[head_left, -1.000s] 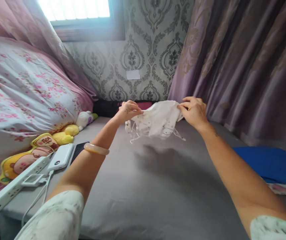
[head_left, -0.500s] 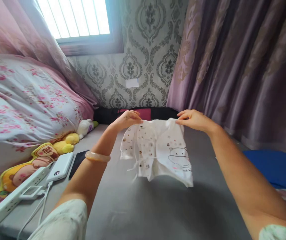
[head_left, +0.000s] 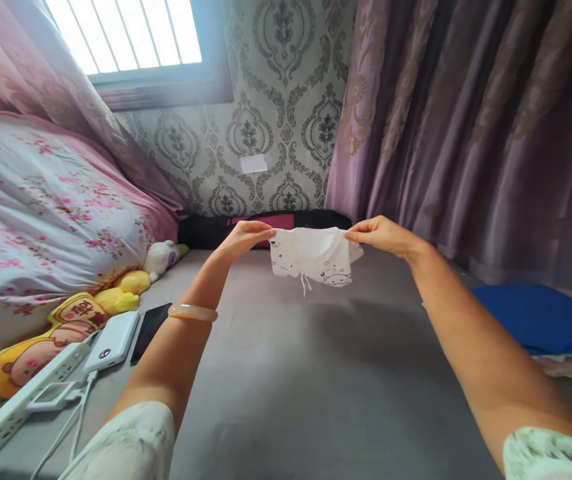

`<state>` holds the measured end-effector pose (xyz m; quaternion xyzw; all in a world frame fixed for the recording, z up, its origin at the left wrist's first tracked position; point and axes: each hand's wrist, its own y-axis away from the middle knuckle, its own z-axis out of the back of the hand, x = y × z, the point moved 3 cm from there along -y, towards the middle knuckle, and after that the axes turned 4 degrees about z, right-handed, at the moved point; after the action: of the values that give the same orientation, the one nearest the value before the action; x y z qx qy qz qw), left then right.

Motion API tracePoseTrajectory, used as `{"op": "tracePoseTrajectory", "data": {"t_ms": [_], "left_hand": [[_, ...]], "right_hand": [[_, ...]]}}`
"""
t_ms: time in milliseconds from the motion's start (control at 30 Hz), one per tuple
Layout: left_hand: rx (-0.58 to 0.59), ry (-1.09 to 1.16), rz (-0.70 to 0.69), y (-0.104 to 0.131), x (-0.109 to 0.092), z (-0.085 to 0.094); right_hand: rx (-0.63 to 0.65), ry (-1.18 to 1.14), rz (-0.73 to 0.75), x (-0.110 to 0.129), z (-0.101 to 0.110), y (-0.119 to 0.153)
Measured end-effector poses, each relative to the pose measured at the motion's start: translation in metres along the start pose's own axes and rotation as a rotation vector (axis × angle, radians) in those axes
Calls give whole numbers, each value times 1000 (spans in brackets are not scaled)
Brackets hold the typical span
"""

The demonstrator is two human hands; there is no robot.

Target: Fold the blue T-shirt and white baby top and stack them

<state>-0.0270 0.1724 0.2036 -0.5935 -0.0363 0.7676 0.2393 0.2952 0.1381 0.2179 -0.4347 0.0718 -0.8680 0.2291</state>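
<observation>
Stretched between my two hands, above the grey bed sheet, is a small white baby shirt with little printed figures and a cartoon animal face. My left hand pinches its upper left corner; a pale bangle circles that wrist. The upper right corner is pinched by my right hand. A thin white tie dangles from the lower edge. The shirt looks foreshortened, its lower part swung away or folded under, and a shadow falls on the sheet below.
Along the left lie a white power strip, a power bank, a dark phone and plush toys beside a floral quilt. Folded blue cloth is at the right. A black and red bundle lies against the wall.
The shirt hung down with its front showing and now appears much shorter, its lower part swung away or folded. Both hands keep their pinch. The view has shifted slightly right.
</observation>
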Motion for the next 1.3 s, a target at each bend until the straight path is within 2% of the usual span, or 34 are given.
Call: {"op": "tracePoseTrajectory", "data": {"t_ms": [167, 367, 500, 633, 800, 967, 1067, 1133, 1200, 1300], "left_hand": [[-71, 7, -12, -7, 16, -4], [-194, -17, -24, -6, 20, -10], [-271, -35, -84, -5, 21, -11], [-290, 14, -119, -4, 21, -14], [-326, 8, -137, 11, 14, -14], [-307, -93, -156, 43, -12, 3], [-245, -78, -96, 59, -31, 16], [-191, -35, -14, 63, -33, 21], [-112, -2, 115, 61, -22, 22], [20, -45, 321, 55, 22, 14]], "right_hand": [[-161, -1, 34, -18, -9, -9], [-288, 146, 76, -22, -18, -13], [-362, 235, 82, -21, -19, -14], [-421, 316, 85, -14, -22, -13], [-450, 386, 105, -2, -28, 2], [-396, 328, 131, 18, -23, 28], [-294, 172, 89, 31, -18, 39], [-206, 75, 27, 32, -18, 41], [-114, 18, -27, 25, -24, 40], [35, 16, -73, -6, -45, 32]]}}
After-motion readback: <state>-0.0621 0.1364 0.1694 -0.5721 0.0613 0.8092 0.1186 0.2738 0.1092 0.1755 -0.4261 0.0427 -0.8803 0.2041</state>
